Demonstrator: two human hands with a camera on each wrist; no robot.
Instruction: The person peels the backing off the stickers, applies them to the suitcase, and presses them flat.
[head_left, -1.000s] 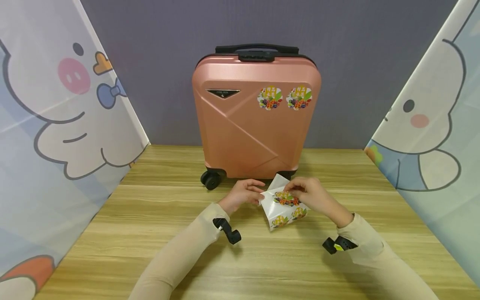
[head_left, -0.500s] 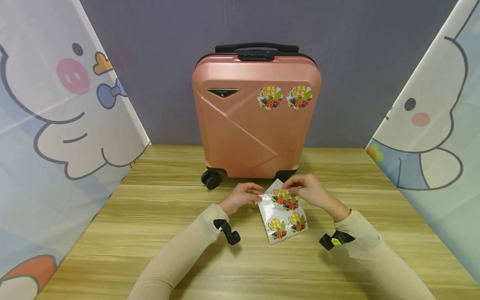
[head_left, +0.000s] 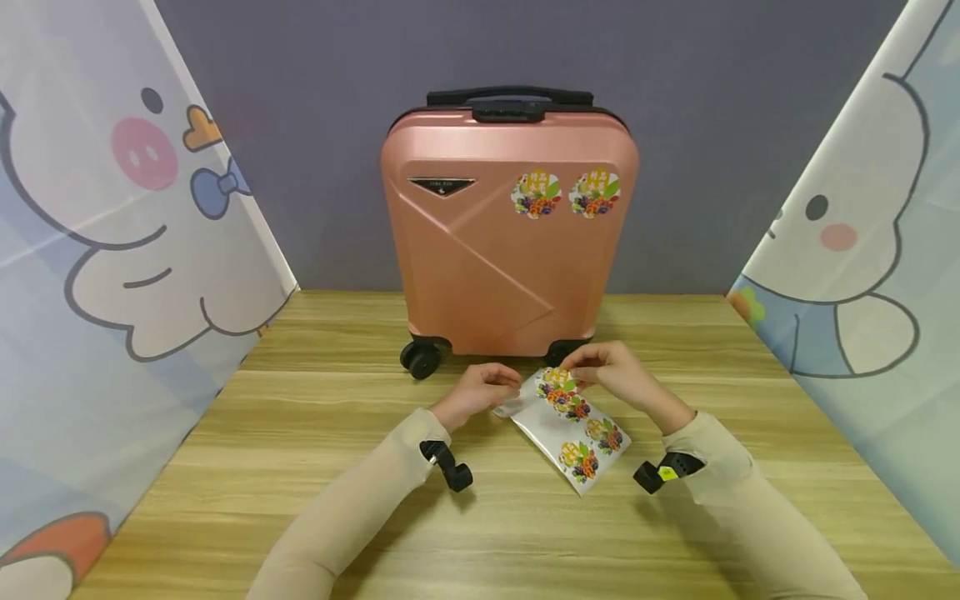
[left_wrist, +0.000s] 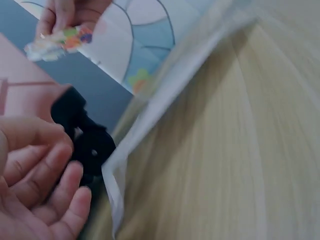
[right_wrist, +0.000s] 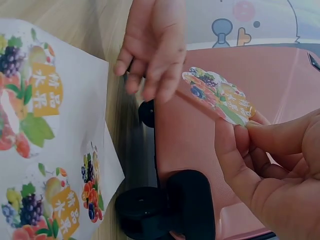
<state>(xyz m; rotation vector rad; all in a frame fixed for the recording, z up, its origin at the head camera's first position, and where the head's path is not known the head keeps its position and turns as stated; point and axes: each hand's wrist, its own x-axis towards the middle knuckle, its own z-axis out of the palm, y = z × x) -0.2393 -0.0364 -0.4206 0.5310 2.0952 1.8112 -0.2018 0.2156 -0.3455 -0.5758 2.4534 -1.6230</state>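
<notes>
My right hand (head_left: 617, 379) pinches a peeled round fruit sticker (right_wrist: 219, 95) by its edge, between thumb and index finger. In the right wrist view the sticker is off its backing, in front of the suitcase. A glossy white sticker sheet (head_left: 542, 427) with several fruit stickers lies slanted below the hands; its edge nearest the left hand is bent. My left hand (head_left: 480, 392) is beside that bent edge, fingers loosely bent with nothing between them in the left wrist view. Behind stands a pink suitcase (head_left: 495, 267) bearing two round fruit stickers (head_left: 536, 195) at its upper right.
The suitcase stands upright on black wheels (head_left: 421, 360) at the back of the wood-grain table (head_left: 315, 467), with a black handle (head_left: 510, 95) on top. A grey panel (head_left: 300, 150) rises behind it. Cartoon-printed sheets (head_left: 832, 275) flank both sides.
The sticker has come away from the sheet with my right hand, which moved slightly up. The sheet has unfolded, turned and slid lower right, and my left hand is off it.
</notes>
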